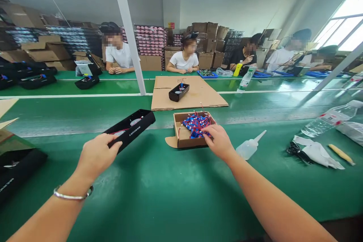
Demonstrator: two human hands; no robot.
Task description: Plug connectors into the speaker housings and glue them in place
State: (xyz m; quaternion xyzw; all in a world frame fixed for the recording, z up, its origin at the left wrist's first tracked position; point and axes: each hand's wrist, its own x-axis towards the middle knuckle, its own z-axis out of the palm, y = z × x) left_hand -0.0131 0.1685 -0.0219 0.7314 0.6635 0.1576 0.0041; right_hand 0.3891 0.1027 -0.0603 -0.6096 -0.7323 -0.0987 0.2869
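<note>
Green worktop point(159, 196) fills the lower frame. Lower left of centre, the left hand point(98, 155) pinches a tilted black housing point(132, 128) by one end — it could swing and drop. At centre right, the right hand's point(219, 141) fingers dip into tangled blue parts point(197, 123); whether they grip any, I cannot tell — snagged leads might drag extras out.

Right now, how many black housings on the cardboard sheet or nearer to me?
3: the held housing in your left hand, the middle housing on the cardboard sheet, the left-edge housing, cut off by the frame. More may be hidden there.
</note>
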